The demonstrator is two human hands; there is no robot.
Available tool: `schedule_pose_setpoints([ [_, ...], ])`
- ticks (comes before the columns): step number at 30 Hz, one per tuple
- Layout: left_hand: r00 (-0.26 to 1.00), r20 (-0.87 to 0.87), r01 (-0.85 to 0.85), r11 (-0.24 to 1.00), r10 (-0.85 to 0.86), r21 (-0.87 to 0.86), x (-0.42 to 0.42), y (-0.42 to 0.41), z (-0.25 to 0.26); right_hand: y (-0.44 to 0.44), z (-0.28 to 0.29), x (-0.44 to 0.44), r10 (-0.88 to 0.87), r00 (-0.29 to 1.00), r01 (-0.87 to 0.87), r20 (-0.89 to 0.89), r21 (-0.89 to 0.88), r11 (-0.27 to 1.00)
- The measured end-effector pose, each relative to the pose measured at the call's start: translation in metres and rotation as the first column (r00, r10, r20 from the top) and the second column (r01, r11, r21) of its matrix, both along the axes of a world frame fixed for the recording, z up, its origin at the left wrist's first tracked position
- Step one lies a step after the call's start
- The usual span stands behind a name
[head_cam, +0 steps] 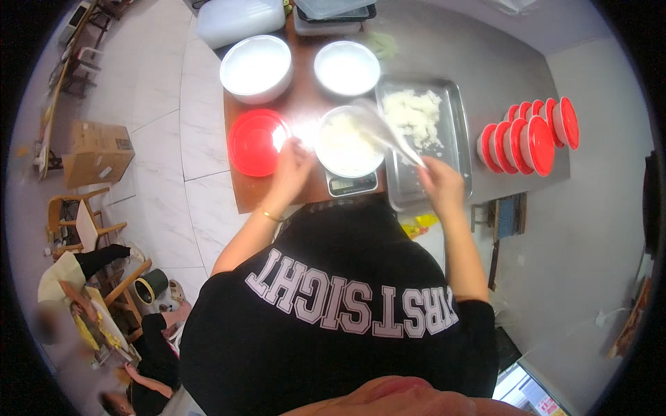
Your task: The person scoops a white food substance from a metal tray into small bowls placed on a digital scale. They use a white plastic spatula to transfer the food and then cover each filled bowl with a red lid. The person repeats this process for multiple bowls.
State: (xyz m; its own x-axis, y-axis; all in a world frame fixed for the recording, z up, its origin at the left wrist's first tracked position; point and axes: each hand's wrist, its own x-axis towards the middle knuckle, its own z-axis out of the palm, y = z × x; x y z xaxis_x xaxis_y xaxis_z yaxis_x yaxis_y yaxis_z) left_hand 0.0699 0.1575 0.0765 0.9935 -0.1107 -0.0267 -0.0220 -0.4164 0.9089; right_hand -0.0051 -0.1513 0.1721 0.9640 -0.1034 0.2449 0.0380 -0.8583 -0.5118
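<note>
My right hand (441, 182) grips the handle of a serving spoon or paddle (387, 136), motion-blurred. Its head is above the right rim of a white bowl (323, 159). Inside lies pale, crumbly food (346, 136) that looks like cooked rice. A digital kitchen scale (354, 185) supports this bowl. More of the same food (413, 117) is heaped in a rectangular metal tray (452, 179) to the right. Between the scale and a round red lid (255, 143), my left hand (292, 169) has its fingers bent close to the lid's edge; whether they touch or hold anything is unclear.
Two white bowls or bowl stacks (257, 70) (347, 68) stand behind, with plastic containers (239, 21) farther back. Several red-lidded bowls (538, 145) are stacked at right. A cardboard box (99, 153) sits on the tiled floor; two people (151, 359) are at lower left.
</note>
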Motion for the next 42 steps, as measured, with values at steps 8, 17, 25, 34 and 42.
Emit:
schedule_pose_setpoints([
  [8, 0.918, 0.148, 0.143, 0.655, -0.368, 0.742, -0.005, 0.075, 0.014, -0.094, -0.115, -0.072, -0.454, 0.832, 0.532, -0.318, 0.225, 0.816],
  [17, 0.916, 0.225, 0.047, 0.645, -0.333, 0.763, -0.007, 0.077, 0.047, -0.054, -0.08, -0.037, -0.283, 0.955, 0.276, 0.091, 0.088, 0.957],
  [25, 0.913, -0.295, 0.08, 0.834, -0.281, -0.547, 0.033, 0.004, 0.135, 0.036, -0.034, 0.04, 0.181, 0.954, 0.194, -0.241, 0.951, 0.241],
  [34, 0.943, 0.226, 0.117, 0.88, -0.244, 0.461, 0.062, -0.035, 0.0, 0.036, -0.127, 0.066, -0.149, 0.974, 0.21, -0.171, 0.43, 0.878],
  [42, 0.983, 0.071, 0.152, 0.969, -0.169, 0.195, 0.054, -0.025, -0.012, 0.05, -0.109, 0.052, 0.027, 0.926, 0.305, -0.376, 0.789, 0.533],
])
